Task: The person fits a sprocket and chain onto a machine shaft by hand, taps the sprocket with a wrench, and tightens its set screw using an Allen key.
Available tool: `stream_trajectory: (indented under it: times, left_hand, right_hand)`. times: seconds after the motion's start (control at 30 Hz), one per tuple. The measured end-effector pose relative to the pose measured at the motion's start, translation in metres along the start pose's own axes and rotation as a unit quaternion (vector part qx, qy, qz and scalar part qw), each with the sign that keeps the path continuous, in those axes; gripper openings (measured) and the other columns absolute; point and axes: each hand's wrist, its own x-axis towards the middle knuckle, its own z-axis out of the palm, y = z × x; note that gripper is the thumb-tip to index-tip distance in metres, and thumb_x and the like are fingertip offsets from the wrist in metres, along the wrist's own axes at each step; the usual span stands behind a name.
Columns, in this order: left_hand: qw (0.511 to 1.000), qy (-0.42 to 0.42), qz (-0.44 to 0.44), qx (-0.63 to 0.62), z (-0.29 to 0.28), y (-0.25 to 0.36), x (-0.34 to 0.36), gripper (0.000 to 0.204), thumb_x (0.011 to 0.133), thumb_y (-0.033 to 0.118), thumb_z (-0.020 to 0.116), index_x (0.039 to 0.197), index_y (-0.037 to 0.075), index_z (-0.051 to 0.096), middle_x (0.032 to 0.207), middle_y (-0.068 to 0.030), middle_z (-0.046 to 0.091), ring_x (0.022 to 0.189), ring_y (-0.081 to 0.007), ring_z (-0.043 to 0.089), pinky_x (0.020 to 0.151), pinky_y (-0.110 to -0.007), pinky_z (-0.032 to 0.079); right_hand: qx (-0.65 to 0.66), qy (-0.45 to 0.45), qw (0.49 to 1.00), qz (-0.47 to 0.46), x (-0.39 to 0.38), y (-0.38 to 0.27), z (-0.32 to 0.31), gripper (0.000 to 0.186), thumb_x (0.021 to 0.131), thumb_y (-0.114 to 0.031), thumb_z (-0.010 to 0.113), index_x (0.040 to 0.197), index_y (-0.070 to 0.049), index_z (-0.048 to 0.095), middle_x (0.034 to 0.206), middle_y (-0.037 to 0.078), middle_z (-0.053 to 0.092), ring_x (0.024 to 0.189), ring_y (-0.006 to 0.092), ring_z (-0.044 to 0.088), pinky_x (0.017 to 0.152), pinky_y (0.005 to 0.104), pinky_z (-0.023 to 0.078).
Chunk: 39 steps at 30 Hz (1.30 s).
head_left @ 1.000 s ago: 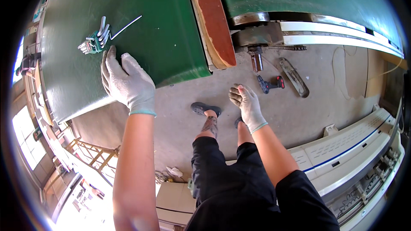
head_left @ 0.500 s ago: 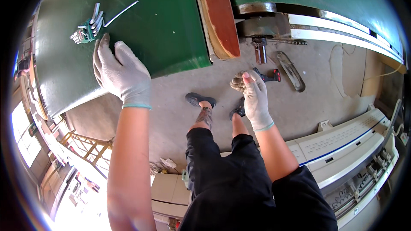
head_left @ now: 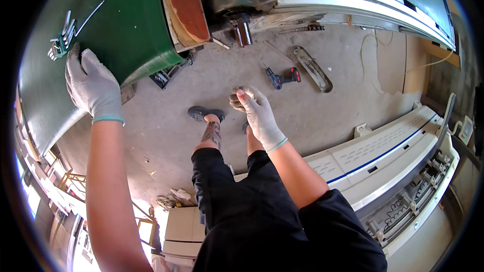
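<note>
My left hand (head_left: 95, 81), in a white glove with a teal cuff, is over the green belt surface (head_left: 121, 30) at the left. Its fingers are stretched out and the thumb stands apart. Just beyond the fingertips lies a folding hex key set (head_left: 62, 41) with a green holder, one long key (head_left: 91, 16) swung out. My right hand (head_left: 256, 111), gloved too, hovers above the floor in front of my legs. Its fingers are curled, with the bare thumb tip pressed near them; whether something small is between them is hidden.
A cordless drill (head_left: 282, 77) and a long metal cover (head_left: 313, 69) lie on the concrete floor. Under the belt's corner sits an open tool case (head_left: 171, 72). A shaft (head_left: 242, 31) juts from the machine frame. At lower right stands a long white machine (head_left: 373, 158).
My view has swung right, so the belt and both hands appear farther left. The drill and tool case now show more fully. Both hands keep much the same pose.
</note>
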Motion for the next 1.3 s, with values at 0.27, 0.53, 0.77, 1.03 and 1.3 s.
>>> stream_trajectory:
  times: [0.27, 0.53, 0.77, 1.03, 1.3]
  left_hand:
    - [1.0, -0.01, 0.008, 0.022, 0.002, -0.015, 0.002, 0.042, 0.102, 0.041, 0.053, 0.137, 0.022, 0.064, 0.138, -0.0047, 0.065, 0.127, -0.0288, 0.058, 0.11, -0.043, 0.042]
    - [0.995, 0.041, 0.051, 0.075, 0.012, -0.019, -0.002, 0.041, 0.1, 0.042, 0.054, 0.132, 0.019, 0.068, 0.127, -0.011, 0.07, 0.117, -0.0345, 0.065, 0.101, -0.047, 0.049]
    - [0.996, -0.041, -0.065, 0.048, -0.041, 0.02, -0.003, 0.038, 0.093, 0.026, 0.059, 0.121, 0.001, 0.061, 0.132, -0.0213, 0.058, 0.128, -0.0418, 0.051, 0.111, -0.057, 0.036]
    - [0.971, -0.074, -0.158, -0.161, -0.04, 0.037, -0.004, 0.054, 0.089, 0.017, 0.06, 0.14, 0.0, 0.055, 0.152, -0.0188, 0.048, 0.148, -0.0376, 0.037, 0.126, -0.054, 0.022]
    - [0.956, -0.098, -0.157, -0.229, -0.043, 0.035, -0.011, 0.053, 0.093, 0.02, 0.056, 0.139, -0.005, 0.055, 0.155, -0.0221, 0.045, 0.151, -0.0386, 0.033, 0.128, -0.053, 0.017]
  right_hand:
    - [-0.006, 0.019, 1.0, -0.022, -0.008, 0.014, -0.037, 0.05, 0.097, -0.038, 0.075, 0.123, 0.004, 0.064, 0.106, 0.012, 0.071, 0.099, 0.0195, 0.069, 0.094, 0.0357, 0.055]
    - [-0.034, 0.026, 0.999, -0.016, -0.006, 0.037, -0.047, 0.041, 0.099, -0.033, 0.073, 0.12, 0.002, 0.067, 0.104, 0.005, 0.07, 0.096, 0.0142, 0.067, 0.09, 0.0322, 0.054]
    - [-0.165, -0.028, 0.985, -0.031, -0.005, 0.018, -0.015, 0.032, 0.101, -0.035, 0.066, 0.117, -0.007, 0.066, 0.105, 0.003, 0.068, 0.096, 0.0151, 0.064, 0.087, 0.0335, 0.052]
    - [-0.258, -0.055, 0.963, -0.044, 0.01, -0.004, -0.027, 0.054, 0.106, -0.031, 0.061, 0.147, 0.001, 0.049, 0.134, 0.014, 0.062, 0.119, 0.0269, 0.063, 0.103, 0.041, 0.05]
    - [-0.58, -0.211, 0.57, -0.542, 0.022, -0.126, 0.114, 0.038, 0.114, -0.021, 0.039, 0.137, 0.001, 0.06, 0.139, 0.021, 0.06, 0.125, 0.0353, 0.061, 0.107, 0.0424, 0.049]
